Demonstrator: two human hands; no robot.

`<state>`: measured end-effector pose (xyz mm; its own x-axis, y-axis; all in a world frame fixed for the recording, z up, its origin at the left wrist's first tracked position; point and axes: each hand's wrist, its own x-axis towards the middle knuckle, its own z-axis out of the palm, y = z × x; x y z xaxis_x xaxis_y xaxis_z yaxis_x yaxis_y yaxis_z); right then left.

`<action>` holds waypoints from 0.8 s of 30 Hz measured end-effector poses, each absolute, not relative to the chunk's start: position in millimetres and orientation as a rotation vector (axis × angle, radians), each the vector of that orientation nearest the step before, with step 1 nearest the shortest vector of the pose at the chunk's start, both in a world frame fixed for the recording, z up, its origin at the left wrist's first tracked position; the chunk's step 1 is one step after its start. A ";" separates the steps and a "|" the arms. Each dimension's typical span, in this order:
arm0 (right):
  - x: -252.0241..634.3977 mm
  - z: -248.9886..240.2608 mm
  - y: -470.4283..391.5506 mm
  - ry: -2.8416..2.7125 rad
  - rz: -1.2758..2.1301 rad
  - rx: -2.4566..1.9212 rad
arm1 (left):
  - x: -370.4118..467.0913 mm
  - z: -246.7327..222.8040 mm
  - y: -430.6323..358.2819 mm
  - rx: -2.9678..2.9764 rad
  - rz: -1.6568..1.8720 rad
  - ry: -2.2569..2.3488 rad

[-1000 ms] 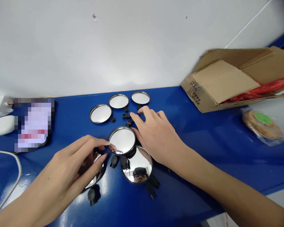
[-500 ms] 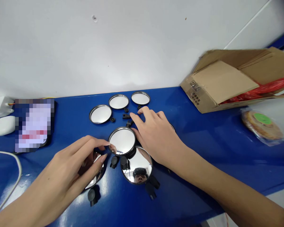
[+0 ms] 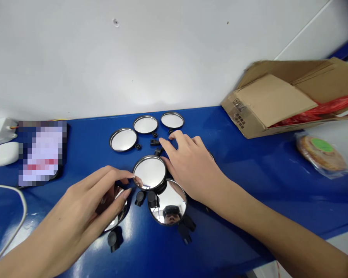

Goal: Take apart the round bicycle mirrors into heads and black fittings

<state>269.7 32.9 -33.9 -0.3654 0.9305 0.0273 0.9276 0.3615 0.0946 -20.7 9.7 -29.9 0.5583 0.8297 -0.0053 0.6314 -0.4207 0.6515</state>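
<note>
Several round convex mirrors with black rims and black mounts lie on the blue table. My left hand (image 3: 88, 206) rests over a lower-left mirror (image 3: 120, 216) and partly hides it. Its fingers and thumb are apart, and the index fingertip meets the left rim of the middle mirror (image 3: 149, 172). On the other side, my right hand (image 3: 188, 162) is open and bent, its thumb by that mirror's right rim. The right index fingertip is beside a small black clip (image 3: 154, 142). Overlapped by the middle mirror is another mirror (image 3: 168, 204), showing a reflection. A further mirror is mostly hidden behind the right hand.
Three mirrors, a left one (image 3: 123, 139), a centre one (image 3: 145, 124) and a right one (image 3: 172, 120), lie near the wall. An open cardboard box (image 3: 240, 116) and a wrapped pastry (image 3: 321, 152) are at right. A phone (image 3: 43, 154) and white cable (image 3: 23, 204) are at left.
</note>
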 end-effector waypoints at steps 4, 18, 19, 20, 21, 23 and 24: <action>270.5 -35.4 32.7 2.581 0.158 1.751 | -21.4 -29.1 9.4 2.166 0.424 1.189; 274.6 -29.5 35.5 2.578 0.066 1.750 | -20.0 -28.9 7.6 2.129 0.428 1.203; 275.1 -28.9 35.9 2.587 0.047 1.766 | -20.2 -29.1 8.1 2.132 0.433 1.197; 275.4 -28.3 36.3 2.602 0.031 1.787 | -20.1 -29.0 8.2 2.135 0.437 1.195; 275.5 -27.9 36.5 2.624 0.016 1.813 | -19.7 -28.5 8.0 2.136 0.439 1.195; 275.2 -27.3 36.5 2.678 -0.004 1.877 | -18.5 -27.1 6.9 2.126 0.435 1.208; 274.9 -27.2 36.3 2.711 -0.014 1.903 | -17.9 -26.3 6.2 2.112 0.422 1.230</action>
<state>274.9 36.3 -27.2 -0.3298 0.9344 0.1343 0.9330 0.3444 -0.1046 -17.9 6.2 -26.3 0.5081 0.8601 -0.0449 0.6511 -0.3494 0.6738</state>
